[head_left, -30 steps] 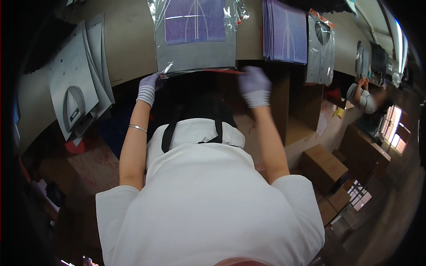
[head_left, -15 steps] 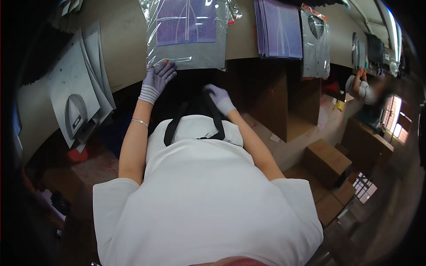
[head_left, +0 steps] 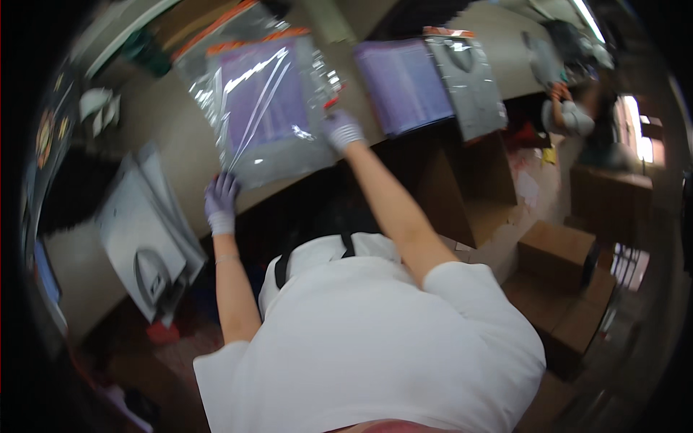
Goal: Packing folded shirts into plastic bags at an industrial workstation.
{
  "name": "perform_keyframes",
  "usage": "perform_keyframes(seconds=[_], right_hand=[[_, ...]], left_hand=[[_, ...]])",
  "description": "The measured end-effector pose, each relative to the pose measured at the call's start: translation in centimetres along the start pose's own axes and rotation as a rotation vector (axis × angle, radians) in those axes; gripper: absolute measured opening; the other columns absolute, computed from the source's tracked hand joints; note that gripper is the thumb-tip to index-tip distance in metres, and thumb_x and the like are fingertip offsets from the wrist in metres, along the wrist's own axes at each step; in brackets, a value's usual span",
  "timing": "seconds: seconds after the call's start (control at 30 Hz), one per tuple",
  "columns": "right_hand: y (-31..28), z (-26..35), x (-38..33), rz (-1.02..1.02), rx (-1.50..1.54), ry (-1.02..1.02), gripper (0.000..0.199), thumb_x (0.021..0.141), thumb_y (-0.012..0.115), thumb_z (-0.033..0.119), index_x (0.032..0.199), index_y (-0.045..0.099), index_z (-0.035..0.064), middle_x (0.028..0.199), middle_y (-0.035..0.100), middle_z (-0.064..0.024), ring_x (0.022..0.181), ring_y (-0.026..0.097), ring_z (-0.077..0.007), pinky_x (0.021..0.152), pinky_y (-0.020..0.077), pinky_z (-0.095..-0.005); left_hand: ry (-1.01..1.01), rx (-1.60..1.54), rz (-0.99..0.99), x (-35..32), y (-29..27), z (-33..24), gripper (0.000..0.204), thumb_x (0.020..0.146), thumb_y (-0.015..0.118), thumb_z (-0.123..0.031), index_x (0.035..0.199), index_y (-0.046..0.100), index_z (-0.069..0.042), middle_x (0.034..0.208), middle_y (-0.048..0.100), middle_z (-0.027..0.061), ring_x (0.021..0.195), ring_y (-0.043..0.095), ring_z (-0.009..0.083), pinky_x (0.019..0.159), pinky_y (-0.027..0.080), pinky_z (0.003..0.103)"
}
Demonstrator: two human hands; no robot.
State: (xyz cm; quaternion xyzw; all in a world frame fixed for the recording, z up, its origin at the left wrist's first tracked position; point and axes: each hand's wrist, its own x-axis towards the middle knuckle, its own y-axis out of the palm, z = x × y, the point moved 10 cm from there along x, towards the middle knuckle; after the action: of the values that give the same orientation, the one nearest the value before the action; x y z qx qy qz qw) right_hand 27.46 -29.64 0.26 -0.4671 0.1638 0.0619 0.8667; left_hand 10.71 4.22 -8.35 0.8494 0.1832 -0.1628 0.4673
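On the table, a clear plastic bag (head_left: pixel 303 155) with an orange strip at its top holds a grey folded garment with a purple sheet (head_left: pixel 261 97) over it. My left hand (head_left: pixel 221 196), in a lilac glove with a striped white cuff, lies at the bag's lower left corner, fingers somewhat apart. My right hand (head_left: pixel 342 131), gloved the same way, reaches to the bag's right edge, just below small clear packets (head_left: pixel 328 78) with red bits. Motion smears its fingers, so whether it grips anything does not show.
To the right are a stack of purple sheets (head_left: pixel 404 85) and a bagged grey shirt (head_left: pixel 468 86). Grey folded shirts (head_left: pixel 137 231) overhang the table edge at left. Cardboard boxes (head_left: pixel 559 249) stand on the floor at right. Another person (head_left: pixel 574 115) works farther along the table.
The view has shifted, showing more of the table's far side. My right hand has risen from near my waist to the bag's right edge; my left hand remains by its lower left corner.
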Motion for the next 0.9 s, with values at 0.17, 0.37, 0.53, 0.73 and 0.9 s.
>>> perform_keyframes(seconds=[0.17, 0.37, 0.53, 0.73, 0.9], right_hand=[[-2.1, 3.8, -2.7, 0.010, 0.423, -0.215, 0.040, 0.075, 0.061, 0.028, 0.104, 0.054, 0.0015, 0.100, 0.057, -0.0214, 0.095, 0.055, -0.0342, 0.083, 0.0424, -0.0384], [-28.4, -6.0, -9.3, 0.097, 0.282, -0.280, 0.026, 0.075, 0.060, 0.008, 0.099, 0.061, 0.0018, 0.087, 0.065, -0.0098, 0.079, 0.060, -0.0147, 0.075, 0.0459, -0.0262], [-46.8, -19.2, -6.4, 0.184, -0.400, -0.018, 0.024, 0.068, 0.059, 0.004, 0.089, 0.067, 0.0139, 0.080, 0.065, -0.0091, 0.073, 0.063, -0.0193, 0.072, 0.0486, -0.0267], [-41.3, -21.0, 11.6, 0.230, -1.419, -0.148, 0.016, 0.074, 0.053, 0.012, 0.079, 0.068, 0.0103, 0.087, 0.065, -0.0091, 0.083, 0.062, -0.0258, 0.078, 0.0441, -0.0350], [-29.0, -16.1, 24.0, 0.134, -1.440, -0.580, 0.021, 0.076, 0.049, 0.012, 0.085, 0.067, 0.0084, 0.089, 0.065, -0.0109, 0.085, 0.061, -0.0257, 0.084, 0.0416, -0.0366]], left_hand=[[-0.068, 0.067, -0.207, -0.3, 1.4, 1.1, 0.051, 0.094, 0.019, -0.038, 0.128, 0.028, -0.002, 0.136, 0.028, 0.0196, 0.125, 0.029, 0.0342, 0.101, 0.029, 0.047], [-0.068, 0.063, -0.193, -0.1, 0.3, 1.1, 0.055, 0.093, 0.019, -0.043, 0.127, 0.033, -0.002, 0.133, 0.033, 0.0192, 0.123, 0.034, 0.0329, 0.099, 0.033, 0.046], [-0.107, 0.161, -0.331, 1.2, -1.0, 0.7, 0.056, 0.092, 0.020, -0.045, 0.123, 0.041, -0.003, 0.127, 0.043, 0.0173, 0.116, 0.044, 0.0294, 0.088, 0.046, 0.041], [-0.047, 0.197, -0.430, 1.6, -1.7, 0.3, 0.055, 0.092, 0.021, -0.044, 0.123, 0.040, -0.002, 0.127, 0.042, 0.0184, 0.116, 0.043, 0.0295, 0.089, 0.045, 0.040], [0.059, 0.163, -0.542, -3.3, -2.7, 1.7, 0.047, 0.092, 0.028, -0.033, 0.124, 0.033, 0.001, 0.132, 0.033, 0.0233, 0.121, 0.035, 0.0352, 0.096, 0.034, 0.043]])
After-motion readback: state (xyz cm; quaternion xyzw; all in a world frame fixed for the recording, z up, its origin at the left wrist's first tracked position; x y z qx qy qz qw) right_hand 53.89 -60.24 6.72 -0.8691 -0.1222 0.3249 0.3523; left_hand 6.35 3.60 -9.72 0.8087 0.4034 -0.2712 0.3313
